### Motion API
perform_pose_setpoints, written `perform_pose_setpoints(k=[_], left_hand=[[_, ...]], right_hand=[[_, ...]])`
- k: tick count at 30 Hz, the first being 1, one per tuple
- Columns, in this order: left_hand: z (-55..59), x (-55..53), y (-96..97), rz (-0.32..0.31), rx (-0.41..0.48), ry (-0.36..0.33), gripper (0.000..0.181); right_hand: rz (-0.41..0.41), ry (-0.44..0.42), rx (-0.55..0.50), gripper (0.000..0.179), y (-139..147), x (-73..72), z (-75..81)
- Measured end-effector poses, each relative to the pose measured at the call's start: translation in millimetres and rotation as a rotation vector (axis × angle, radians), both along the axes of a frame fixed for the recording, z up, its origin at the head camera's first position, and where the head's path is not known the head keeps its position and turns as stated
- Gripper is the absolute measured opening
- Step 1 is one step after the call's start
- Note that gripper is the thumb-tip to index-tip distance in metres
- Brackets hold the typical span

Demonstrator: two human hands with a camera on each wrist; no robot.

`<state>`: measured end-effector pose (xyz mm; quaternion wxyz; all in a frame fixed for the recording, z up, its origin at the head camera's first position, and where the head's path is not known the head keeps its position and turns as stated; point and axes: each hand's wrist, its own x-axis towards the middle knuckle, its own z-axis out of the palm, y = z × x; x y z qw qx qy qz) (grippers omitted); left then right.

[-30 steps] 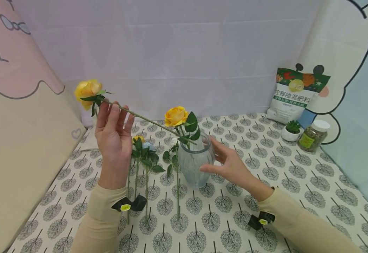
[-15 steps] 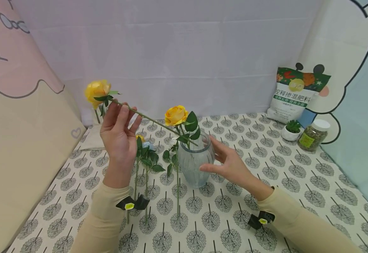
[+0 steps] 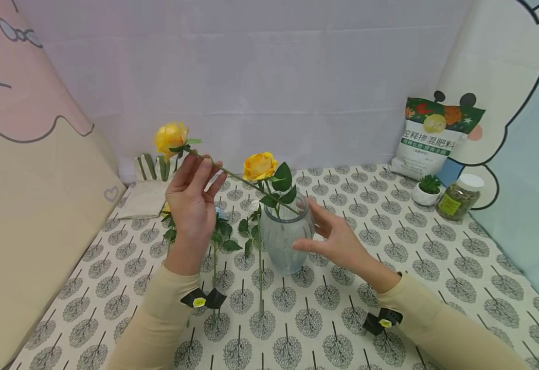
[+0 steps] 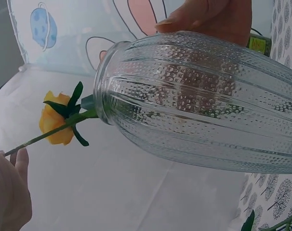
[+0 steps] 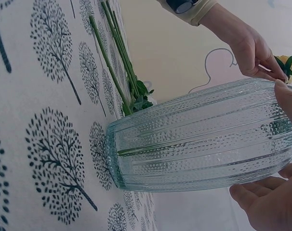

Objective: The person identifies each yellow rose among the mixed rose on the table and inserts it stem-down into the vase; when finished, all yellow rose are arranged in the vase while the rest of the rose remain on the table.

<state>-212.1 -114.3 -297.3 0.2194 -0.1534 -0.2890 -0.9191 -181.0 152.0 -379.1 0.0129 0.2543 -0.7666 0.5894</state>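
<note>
My left hand [image 3: 193,200] pinches the stem of a yellow rose [image 3: 171,139] just below its bloom. That stem slants down to the right, and its lower end lies at the mouth of a ribbed clear glass vase [image 3: 288,246]; whether the tip is inside, I cannot tell. Another yellow rose [image 3: 260,167] stands in the vase, its stem visible through the glass in the right wrist view. My right hand [image 3: 339,244] holds the vase from the right, thumb and fingers on opposite sides of the glass [image 5: 199,139].
Several flowers lie left of the vase, among them a white flower [image 3: 253,207] and leafy stems [image 3: 225,234]. Behind them is a pale cloth item [image 3: 142,201] with green stripes. At the back right stand a fertilizer bag [image 3: 429,139], a potted succulent [image 3: 428,191] and a lidded jar [image 3: 459,199].
My left hand has moved to the right with the yellow rose, and the stem's lower end has shifted slightly right over the vase mouth. My right hand and the vase stay put.
</note>
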Motion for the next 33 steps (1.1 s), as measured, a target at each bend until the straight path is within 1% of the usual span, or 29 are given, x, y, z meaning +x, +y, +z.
perform_pose_setpoints(k=[1,3,7,10,13,15,21,25,29,33], left_hand=[[-1.0,-0.2,1.1,0.008,-0.022,0.002,0.029],[-2.7,-0.3,2.9,0.0,-0.036,0.004,0.029],[-6.1,-0.3,6.6,0.018,-0.101,0.018,0.031],[-8.5,-0.8,9.2,0.015,-0.143,0.041,0.031],[-10.8,-1.6,11.1,0.002,-0.158,0.054,0.03],[-12.1,-2.1,12.0,-0.004,-0.165,0.046,0.03],[-15.8,-3.5,15.3,0.005,-0.227,0.0,0.032],[-18.5,-5.3,19.5,-0.01,-0.259,-0.026,0.034],[-21.1,-6.7,23.5,-0.015,-0.286,-0.036,0.038],[-24.0,-6.8,26.5,-0.021,-0.31,-0.038,0.034]], right_hand=[[0.0,0.0,0.001,0.104,0.1,0.1,0.0],[0.003,0.001,0.001,0.104,0.4,0.1,-0.4],[0.012,0.003,-0.005,0.104,0.6,-0.2,-1.5],[0.016,0.008,-0.009,0.104,0.7,-0.3,-1.3],[0.013,0.008,-0.007,0.103,0.4,-0.2,-1.0],[0.007,0.004,-0.001,0.103,0.3,-0.3,-1.4],[0.0,0.003,0.007,0.103,0.5,-0.3,-2.3],[-0.003,0.008,0.009,0.103,0.8,0.2,-1.5],[0.0,0.013,0.008,0.102,0.8,0.0,-1.3],[0.002,0.016,0.007,0.101,1.1,-0.6,-0.8]])
